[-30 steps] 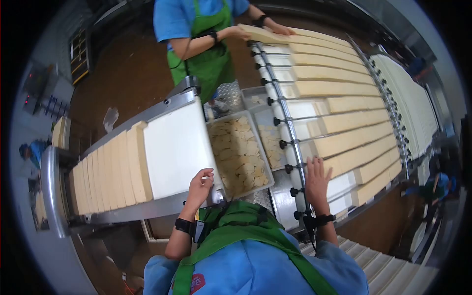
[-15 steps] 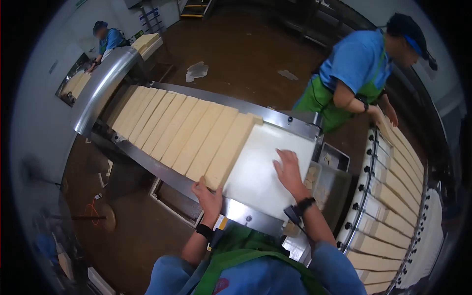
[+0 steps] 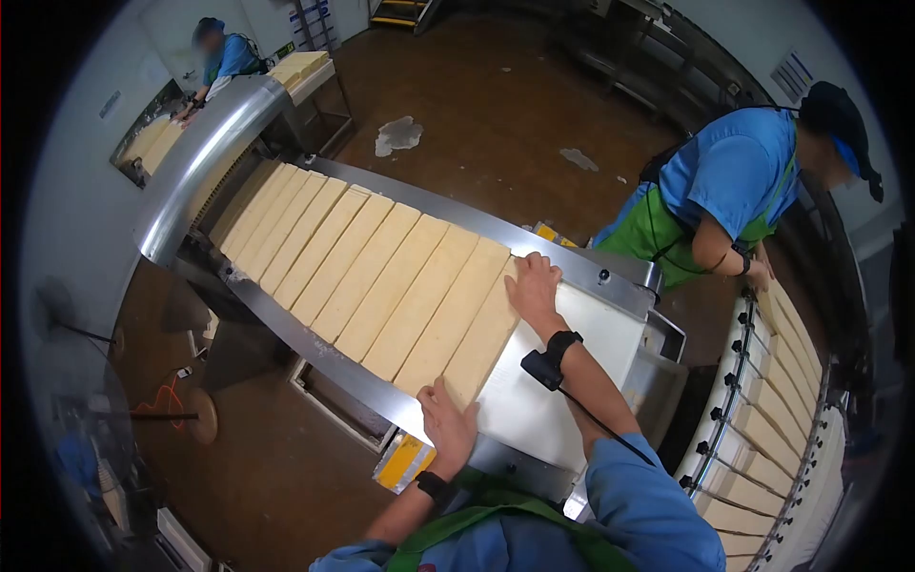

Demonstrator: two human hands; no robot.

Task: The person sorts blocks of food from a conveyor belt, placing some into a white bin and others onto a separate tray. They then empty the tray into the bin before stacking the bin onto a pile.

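A row of long pale-yellow slabs (image 3: 367,276), dough-like in look, lies side by side across the conveyor. At the row's right end is the last slab (image 3: 488,336). My left hand (image 3: 448,427) holds its near end, fingers bent around the corner. At its far end, my right hand (image 3: 536,291) has its curled fingers against the edge. The slab rests flat on the belt between both hands, touching its neighbour. White belt (image 3: 562,367) shows to the right of it. Some fingertips are hidden against the slab.
Metal rails (image 3: 324,357) edge the conveyor, which passes under a curved steel hood (image 3: 214,157). On the right, a co-worker (image 3: 729,172) bends over a second conveyor (image 3: 724,381) carrying slabs. Another person (image 3: 229,52) stands at the back left. A yellow-striped part (image 3: 405,462) sticks out below the near rail.
My right hand has moved from above the bare belt to the last slab's far end. My left hand stays at the near end. The view has shifted, and the co-worker leans further over.
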